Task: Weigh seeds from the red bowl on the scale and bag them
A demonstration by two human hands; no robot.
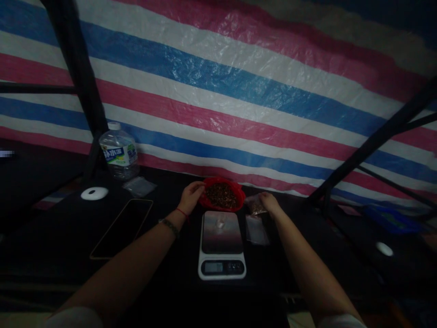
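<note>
A red bowl [243, 197] full of small brown pieces, whose kind I cannot make out, sits behind the kitchen scale [222, 233]. My left hand [191, 197] is closed at the bowl's left rim, fingertips against it. To the right, my right hand [271, 203] pinches the edge of a small clear plastic bag [256, 206] with brown contents inside. Just in front of that bag lies a flat clear bag [256, 230], beside the scale. On the scale's plate is a small pale, shiny spot, an object or a reflection; its lit display is unreadable.
At the left lie a phone [123, 230], a white oval object [94, 193] and a clear plastic packet [139, 186]. A large plastic bottle [119, 152] stands by the dark frame post. Far right are a blue tray [392, 221] and another white object [384, 248]. Striped sheeting [218, 91] hangs behind.
</note>
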